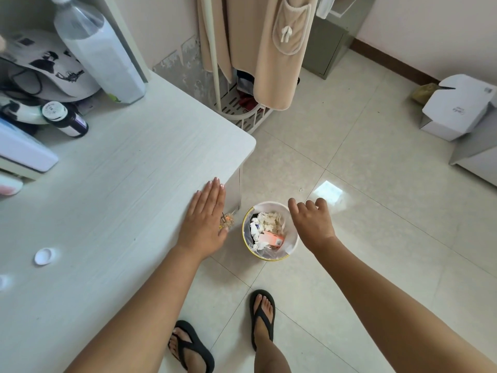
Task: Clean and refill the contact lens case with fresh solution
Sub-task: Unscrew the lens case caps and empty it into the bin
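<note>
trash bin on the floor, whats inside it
The trash bin holds crumpled white tissues and an orange-pink box over a clear liner. Anything beneath that top layer is covered.

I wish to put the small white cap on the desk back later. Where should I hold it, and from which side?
Judging from this view, pinch the small white cap by its round rim, thumb and finger on opposite sides, coming straight down from above. It lies low and apart on the bare desk, so nothing blocks the fingers. The left hand, flat on the desk edge, is the nearer one.
</note>
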